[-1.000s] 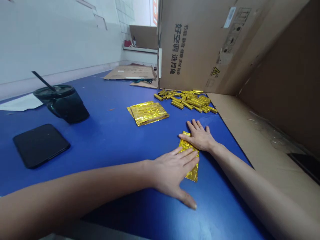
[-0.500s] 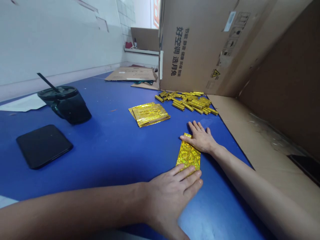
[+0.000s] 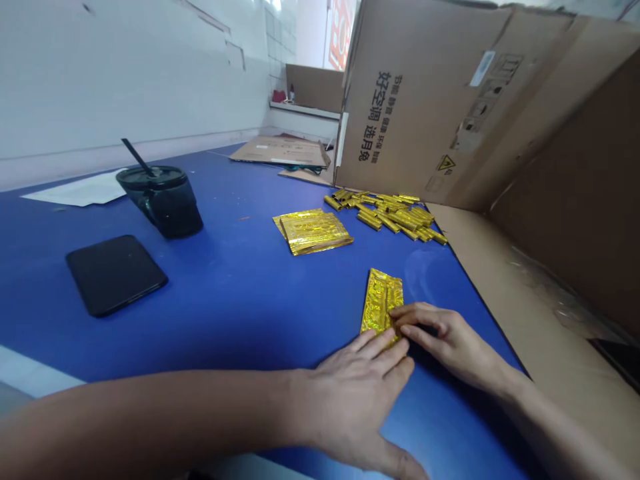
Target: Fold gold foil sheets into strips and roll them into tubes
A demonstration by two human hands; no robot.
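Observation:
A folded strip of gold foil paper [image 3: 382,303] lies on the blue table [image 3: 240,287]. My left hand [image 3: 357,393] rests flat with fingers stretched out, its tips on the strip's near end. My right hand [image 3: 445,340] has curled fingers pinching the same near end of the strip. Farther back lie a flat stack of gold foil sheets [image 3: 313,231] and a pile of several rolled gold foil tubes [image 3: 393,215].
A black phone [image 3: 115,272] and a dark cup with a straw [image 3: 163,200] stand at the left. A large open cardboard box [image 3: 480,107] walls the right side, its flap [image 3: 510,280] lying on the table. Flat cardboard [image 3: 283,151] and white paper [image 3: 85,190] lie at the back.
My right hand slid from the strip's far end to its near end and curled into a pinch. My left hand moved down off the strip's middle to its near end.

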